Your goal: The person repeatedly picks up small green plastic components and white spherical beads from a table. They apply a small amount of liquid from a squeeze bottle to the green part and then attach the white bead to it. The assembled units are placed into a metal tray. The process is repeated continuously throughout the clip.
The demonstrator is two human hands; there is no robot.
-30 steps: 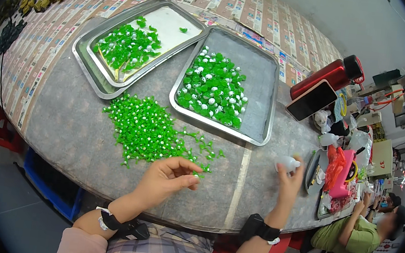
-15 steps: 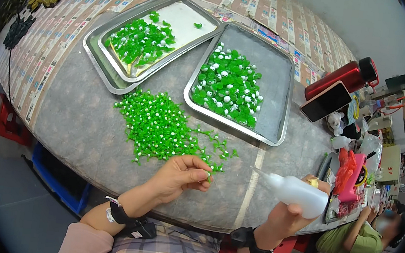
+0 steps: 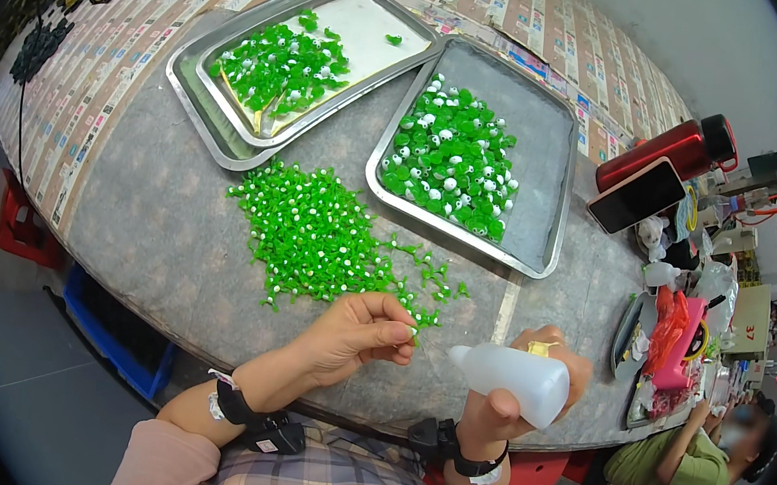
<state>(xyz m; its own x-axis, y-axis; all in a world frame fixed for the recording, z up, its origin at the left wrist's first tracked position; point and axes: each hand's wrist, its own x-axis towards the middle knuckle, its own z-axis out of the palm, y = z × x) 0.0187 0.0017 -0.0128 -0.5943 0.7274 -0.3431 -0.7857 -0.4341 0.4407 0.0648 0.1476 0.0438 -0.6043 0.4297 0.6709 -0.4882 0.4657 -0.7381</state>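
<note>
My left hand (image 3: 354,336) pinches a small green plastic piece (image 3: 414,335) with a white dot between thumb and fingertips. In my right hand (image 3: 488,419) a translucent white squeeze bottle (image 3: 521,380) lies tilted, its nozzle pointing left toward that piece. A small gap separates nozzle and piece; the nozzle's fine tip is hard to make out. Just beyond my left hand spreads a loose pile of similar green pieces (image 3: 313,234) with white dots. Yellow wrapping shows on a finger of my right hand.
A metal tray (image 3: 562,195) holds green pieces with white eyeball-like beads. Left of it, stacked trays (image 3: 176,89) hold more. On the right are a red thermos (image 3: 657,153), a phone (image 3: 638,196), and a pink tool (image 3: 678,347). Another person in green (image 3: 680,463) sits far right.
My right hand has brought the squeeze bottle left, closer to the piece in my left hand. The left hand keeps its pinch. The whole view has shifted slightly.
</note>
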